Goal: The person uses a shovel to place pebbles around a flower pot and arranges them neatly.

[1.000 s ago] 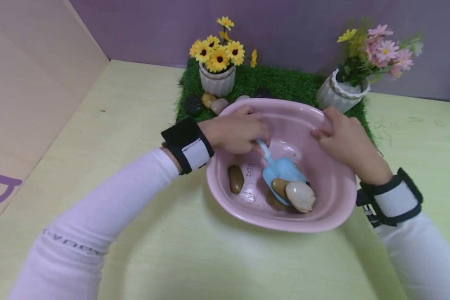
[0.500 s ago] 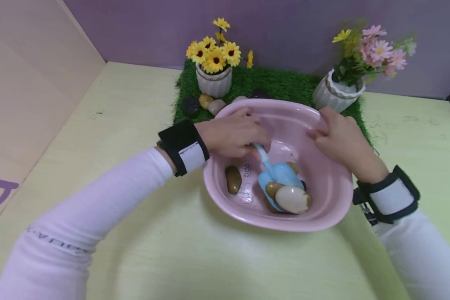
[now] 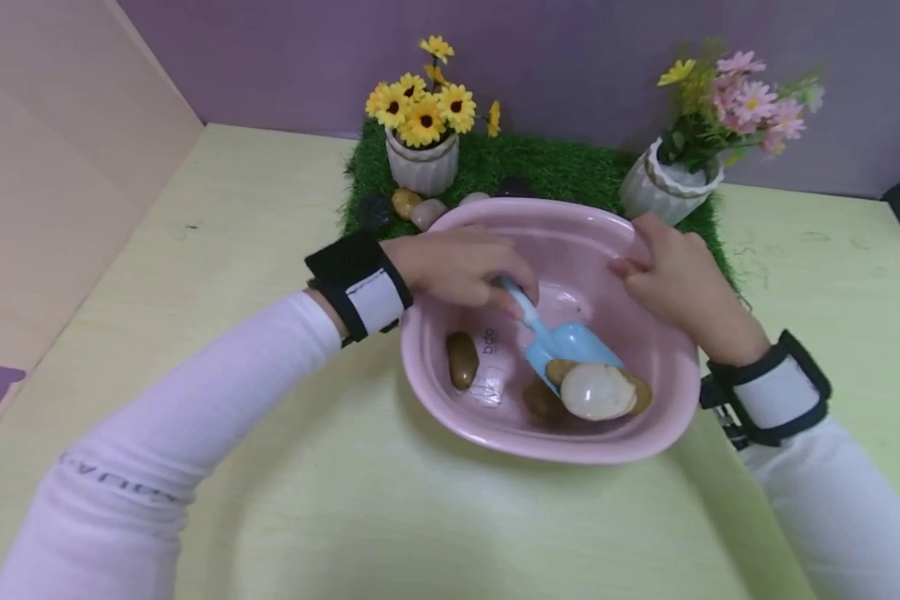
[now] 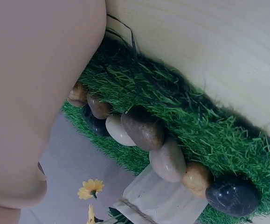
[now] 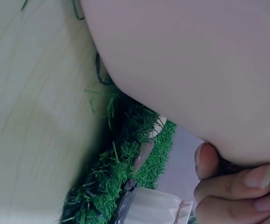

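In the head view my left hand point(image 3: 465, 265) grips the pale blue handle of a toy scoop point(image 3: 576, 343), reaching over the left rim of a pink basin point(image 3: 487, 442). On the scoop's blade lie a large whitish stone point(image 3: 594, 392) and brown stones, partly hidden behind it. Beneath the scoop a darker brown stone point(image 3: 542, 402) sits on the basin floor. Another brown stone point(image 3: 462, 360) lies apart at the left side. My right hand point(image 3: 678, 271) holds the basin's far right rim, with thumb inside. Neither wrist view shows the scoop or basin.
Behind the basin lies an artificial grass mat point(image 3: 562, 162) bearing a pot of yellow flowers point(image 3: 423, 167), a pot of pink flowers point(image 3: 663, 187) and several stones point(image 4: 167, 161). A purple wall point(image 3: 570, 67) stands at the back, a pale wall point(image 3: 60, 167) at the left.
The scoop has tilted and shifted slightly right within the basin, carrying the whitish stone. A brown stone now shows to the right of that stone. The right hand keeps its hold on the rim.
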### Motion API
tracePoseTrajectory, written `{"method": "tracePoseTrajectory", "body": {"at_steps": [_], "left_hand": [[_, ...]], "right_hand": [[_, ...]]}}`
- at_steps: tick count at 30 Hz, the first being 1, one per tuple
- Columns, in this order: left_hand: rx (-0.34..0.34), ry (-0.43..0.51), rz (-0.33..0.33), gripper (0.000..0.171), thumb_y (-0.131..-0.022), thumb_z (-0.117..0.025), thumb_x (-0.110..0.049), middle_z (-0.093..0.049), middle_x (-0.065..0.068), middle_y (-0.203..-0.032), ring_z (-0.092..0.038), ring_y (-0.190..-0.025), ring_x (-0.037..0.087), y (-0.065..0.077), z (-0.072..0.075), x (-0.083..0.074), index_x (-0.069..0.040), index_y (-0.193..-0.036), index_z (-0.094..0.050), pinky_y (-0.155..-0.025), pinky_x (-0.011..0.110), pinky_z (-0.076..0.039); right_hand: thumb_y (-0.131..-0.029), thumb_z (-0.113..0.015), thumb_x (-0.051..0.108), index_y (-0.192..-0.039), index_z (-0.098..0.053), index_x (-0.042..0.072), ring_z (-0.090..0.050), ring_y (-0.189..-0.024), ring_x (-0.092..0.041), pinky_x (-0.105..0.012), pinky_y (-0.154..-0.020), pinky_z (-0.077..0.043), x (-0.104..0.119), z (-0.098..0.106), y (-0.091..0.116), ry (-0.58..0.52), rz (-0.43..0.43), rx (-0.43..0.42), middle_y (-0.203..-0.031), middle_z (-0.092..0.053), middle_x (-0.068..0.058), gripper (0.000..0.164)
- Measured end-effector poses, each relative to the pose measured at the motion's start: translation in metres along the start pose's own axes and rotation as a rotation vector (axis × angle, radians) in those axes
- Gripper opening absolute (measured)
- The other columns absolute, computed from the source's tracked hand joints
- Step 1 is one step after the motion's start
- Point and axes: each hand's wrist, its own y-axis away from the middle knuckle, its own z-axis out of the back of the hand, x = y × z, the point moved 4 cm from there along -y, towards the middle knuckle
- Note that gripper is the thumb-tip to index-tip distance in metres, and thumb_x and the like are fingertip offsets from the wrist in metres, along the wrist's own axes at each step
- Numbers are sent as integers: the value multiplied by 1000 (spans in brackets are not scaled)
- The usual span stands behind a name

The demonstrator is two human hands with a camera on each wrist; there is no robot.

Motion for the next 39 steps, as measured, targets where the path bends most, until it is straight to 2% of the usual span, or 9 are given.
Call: {"method": "tracePoseTrajectory", "body": {"at_steps": [3, 9, 13, 20, 26, 33, 37, 39], "left_hand": [[-4, -6, -5, 17, -95, -64, -31, -71, -9, -108, -58, -93, 8, 0, 1, 0, -23, -108, -72, -89, 28, -44], [-24, -17, -10, 18, -94, -65, -32, -69, -10, -111, -57, -100, 8, 2, 1, 0, -25, -109, -71, -94, 30, -39], [-54, 5, -23, 17, -95, -64, -31, -70, -8, -108, -58, -99, 8, 1, 2, 0, -22, -107, -71, -95, 29, -41], [-106, -70, -7, 15, -94, -64, -36, -68, -15, -108, -55, -102, 4, 3, 3, 0, -28, -106, -70, -102, 36, -27], [-126, -103, -12, 15, -94, -64, -36, -69, -15, -108, -55, -104, 5, 6, 6, -3, -28, -105, -70, -105, 38, -28], [-131, -130, 27, 15, -94, -64, -38, -68, -19, -110, -50, -106, 5, 11, 13, -6, -32, -106, -71, -103, 38, -26], [-155, -138, 18, 16, -93, -65, -38, -68, -18, -108, -51, -100, 6, 13, 19, -9, -30, -105, -72, -104, 39, -26], [-173, -130, 10, 16, -93, -66, -37, -69, -16, -106, -51, -96, 7, 15, 23, -11, -29, -104, -72, -101, 37, -29]], "right_hand": [[-94, -61, 21, -114, -52, -2, -59, -71, -35, -38, -58, -44, 0, 0, 0, -4, -3, 1, -85, -61, -24, 32], [-94, -61, 21, -114, -52, -2, -60, -71, -36, -37, -57, -45, 0, 0, 0, -14, -3, 3, -86, -62, -24, 32], [-94, -61, 20, -114, -52, -2, -61, -70, -35, -38, -56, -47, -1, 0, 1, -21, -6, 8, -85, -61, -24, 32], [-94, -59, 21, -113, -51, -1, -60, -69, -34, -39, -55, -47, 0, 0, 1, -5, -8, 22, -83, -60, -22, 30], [-93, -60, 20, -109, -51, 0, -58, -69, -35, -40, -56, -46, 3, 3, 1, 3, 9, 8, -81, -59, -21, 27], [-92, -61, 19, -110, -52, 0, -59, -71, -35, -41, -57, -49, 5, 3, 1, -7, 4, 13, -83, -60, -21, 28], [-92, -62, 19, -110, -52, 0, -59, -72, -34, -38, -56, -48, 4, 3, 0, -10, -10, 27, -84, -60, -21, 29], [-92, -63, 20, -109, -52, 1, -58, -71, -34, -37, -56, -46, 4, 3, 0, -3, -14, 29, -82, -59, -20, 28]]}}
